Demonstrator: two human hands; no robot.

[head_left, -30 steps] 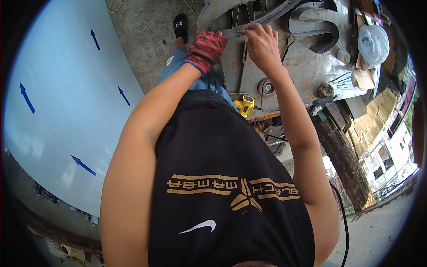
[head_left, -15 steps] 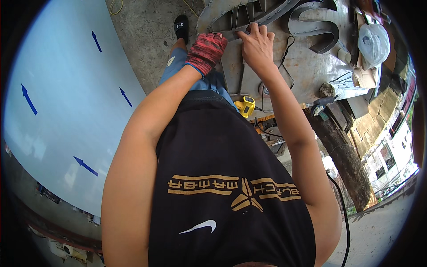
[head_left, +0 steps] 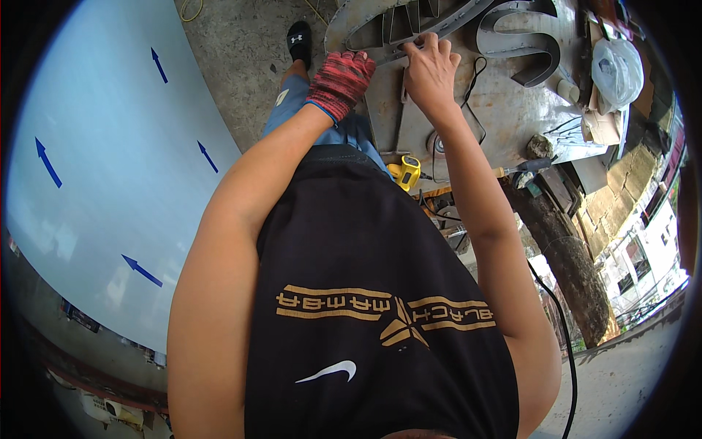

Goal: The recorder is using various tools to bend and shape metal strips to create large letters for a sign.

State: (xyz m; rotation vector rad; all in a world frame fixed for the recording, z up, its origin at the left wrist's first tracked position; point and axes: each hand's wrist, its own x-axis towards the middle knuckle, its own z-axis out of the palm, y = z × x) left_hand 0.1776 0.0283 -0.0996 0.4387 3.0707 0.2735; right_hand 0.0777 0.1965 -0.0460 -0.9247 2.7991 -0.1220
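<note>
Here, the left hand in a red-and-black knit glove (head_left: 341, 82) is gripping, fingers curled, the curved grey metal strip (head_left: 388, 58) between both hands; the bare right hand (head_left: 433, 74) is resting half-curled on it, pinching or not, I can't tell.

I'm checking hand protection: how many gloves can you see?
1: the red glove on the left hand. The right hand is bare. Others may be hidden.
</note>
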